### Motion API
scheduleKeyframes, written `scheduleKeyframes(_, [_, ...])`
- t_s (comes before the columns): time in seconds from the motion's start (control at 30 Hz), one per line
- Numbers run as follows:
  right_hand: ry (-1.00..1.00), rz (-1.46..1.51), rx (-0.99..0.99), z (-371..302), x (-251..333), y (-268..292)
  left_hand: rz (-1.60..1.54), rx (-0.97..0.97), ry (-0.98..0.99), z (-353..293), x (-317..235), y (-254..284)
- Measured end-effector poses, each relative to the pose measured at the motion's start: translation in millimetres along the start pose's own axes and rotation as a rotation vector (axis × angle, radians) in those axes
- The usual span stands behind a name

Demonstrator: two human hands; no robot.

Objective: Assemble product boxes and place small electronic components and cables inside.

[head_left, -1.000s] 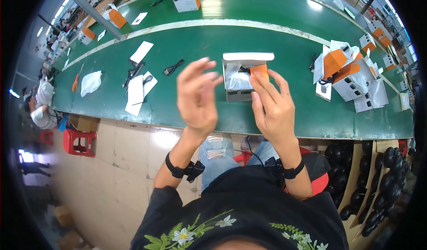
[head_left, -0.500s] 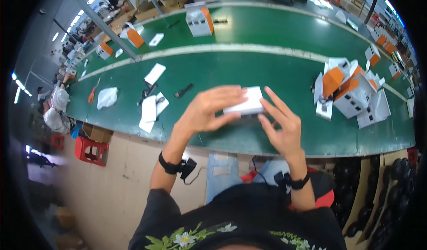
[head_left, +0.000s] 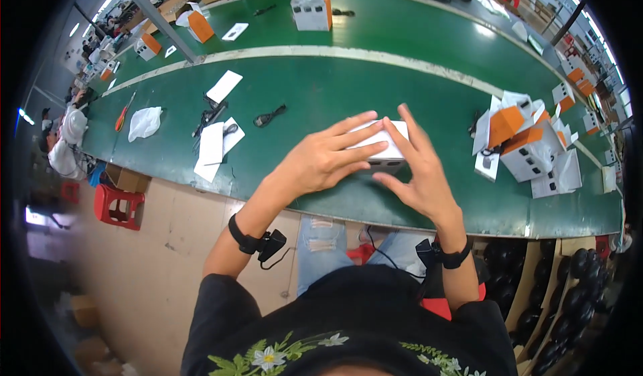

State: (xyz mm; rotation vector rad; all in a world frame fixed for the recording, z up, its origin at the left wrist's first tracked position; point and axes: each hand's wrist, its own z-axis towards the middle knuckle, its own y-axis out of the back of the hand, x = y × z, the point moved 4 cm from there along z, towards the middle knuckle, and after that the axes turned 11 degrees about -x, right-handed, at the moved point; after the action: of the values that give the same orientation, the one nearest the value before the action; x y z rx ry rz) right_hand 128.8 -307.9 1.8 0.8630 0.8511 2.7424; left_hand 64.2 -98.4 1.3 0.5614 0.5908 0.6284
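Both hands are down on the green belt (head_left: 402,74) right in front of me, and between them sits a small white box (head_left: 392,145) — that's the centre of everything here. My left hand (head_left: 321,162) lies flat across the top of the box, fingers spread and pressing on its lid, palm down, not curled round anything. My right hand (head_left: 422,178) stands against the box's near right side, fingers extended upward along its edge and thumb angled in toward its front face; it braces the box, open-handed, with nothing clenched. The box rests on the belt close to the near edge, its front face showing a couple of dark openings below the left fingertips. Off to the right, well apart, I see a heap of white and orange boxes (head_left: 529,141), some tipped over with flaps open. To the left on the belt lie white paper sheets (head_left: 213,145), a black cable (head_left: 270,116) near them, and further left a crumpled white bag (head_left: 144,121) just beside an orange-handled screwdriver (head_left: 124,111). Across the pale dividing stripe, on the far lane, stands another white and orange box (head_left: 311,4) — upright, well away from my hands
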Motion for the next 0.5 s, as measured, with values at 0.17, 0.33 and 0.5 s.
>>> scheduleKeyframes(0.17, [-0.085, -0.106, -0.149, 72.7, -93.8, -22.9, 0.239, -0.031, 0.12, 43.8, 64.6, 4.5])
scheduleKeyframes(0.33, [-0.54, -0.658, -0.615, 192.1, -317.7, -9.3, 0.161, -0.117, 0.185, 14.1, 82.0, 36.4])
scheduleKeyframes(0.5, [-0.819, -1.25, -0.541, 226.0, -396.4, -6.9, 0.051, -0.007, 0.399, -89.6, 16.4, 49.0])
